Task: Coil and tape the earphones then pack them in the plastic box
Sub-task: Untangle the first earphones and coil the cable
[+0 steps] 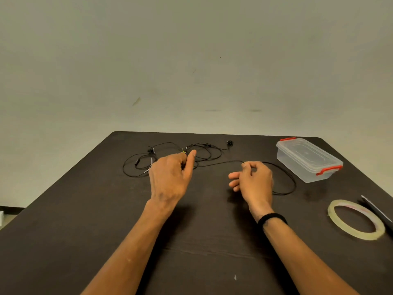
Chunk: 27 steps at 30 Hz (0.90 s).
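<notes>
Black wired earphones (204, 150) lie tangled in loose loops at the far middle of the dark table (106, 220). One earbud (229, 142) sits apart at the back. My left hand (170, 177) pinches the cable near the tangle. My right hand (253, 182) pinches the same cable between thumb and forefinger, and a stretch of cable runs taut between the two hands. From my right hand the cable curves in a big loop (291, 184) toward the right. A clear plastic box (308, 159) with red latches stands shut at the far right.
A roll of clear tape (356, 219) lies flat at the near right. A dark flat strip (376, 209) lies beside it at the table's right edge. A plain wall rises behind the table.
</notes>
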Each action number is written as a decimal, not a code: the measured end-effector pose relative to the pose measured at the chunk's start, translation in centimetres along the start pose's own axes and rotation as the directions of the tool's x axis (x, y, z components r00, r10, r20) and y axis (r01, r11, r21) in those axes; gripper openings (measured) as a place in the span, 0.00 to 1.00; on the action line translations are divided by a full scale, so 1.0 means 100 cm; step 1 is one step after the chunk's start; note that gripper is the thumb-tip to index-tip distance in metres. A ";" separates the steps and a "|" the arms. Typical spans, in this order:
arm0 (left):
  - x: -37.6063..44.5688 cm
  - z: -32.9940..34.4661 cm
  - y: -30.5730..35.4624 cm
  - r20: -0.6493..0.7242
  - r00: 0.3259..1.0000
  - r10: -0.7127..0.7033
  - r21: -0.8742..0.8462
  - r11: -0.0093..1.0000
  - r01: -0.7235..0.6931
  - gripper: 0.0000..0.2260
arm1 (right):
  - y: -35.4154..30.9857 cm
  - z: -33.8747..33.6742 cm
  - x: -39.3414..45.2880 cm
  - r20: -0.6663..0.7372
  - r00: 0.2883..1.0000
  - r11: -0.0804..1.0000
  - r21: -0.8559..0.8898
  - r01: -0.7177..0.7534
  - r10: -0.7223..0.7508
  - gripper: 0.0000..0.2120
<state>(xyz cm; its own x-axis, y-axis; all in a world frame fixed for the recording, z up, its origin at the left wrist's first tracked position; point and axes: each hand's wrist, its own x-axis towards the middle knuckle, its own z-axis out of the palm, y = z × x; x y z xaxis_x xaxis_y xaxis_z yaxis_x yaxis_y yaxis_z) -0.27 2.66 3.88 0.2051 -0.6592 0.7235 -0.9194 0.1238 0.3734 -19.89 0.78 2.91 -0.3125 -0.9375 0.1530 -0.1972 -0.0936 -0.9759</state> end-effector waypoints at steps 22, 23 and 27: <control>0.002 -0.004 -0.001 -0.018 0.998 0.059 0.020 0.998 -0.059 0.28 | 0.000 0.009 0.002 0.089 0.991 0.946 0.302 -0.119 0.096 0.10; 0.001 -0.004 0.000 -0.019 0.997 0.070 0.028 0.997 -0.070 0.28 | 0.000 0.009 0.003 0.079 0.988 0.934 0.323 -0.153 0.135 0.10; -0.003 -0.001 0.009 -0.012 0.993 0.116 0.046 0.992 -0.115 0.27 | 0.001 0.007 -0.007 0.098 0.985 0.990 0.010 0.140 -0.140 0.15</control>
<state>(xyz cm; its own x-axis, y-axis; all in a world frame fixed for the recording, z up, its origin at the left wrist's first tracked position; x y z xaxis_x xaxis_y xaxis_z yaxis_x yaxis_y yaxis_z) -1.18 3.02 4.03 0.1010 -0.6315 0.7687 -0.9512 0.1651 0.2606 -19.02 1.19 2.56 -0.1889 -0.9436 0.2719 -0.2294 -0.2269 -0.9465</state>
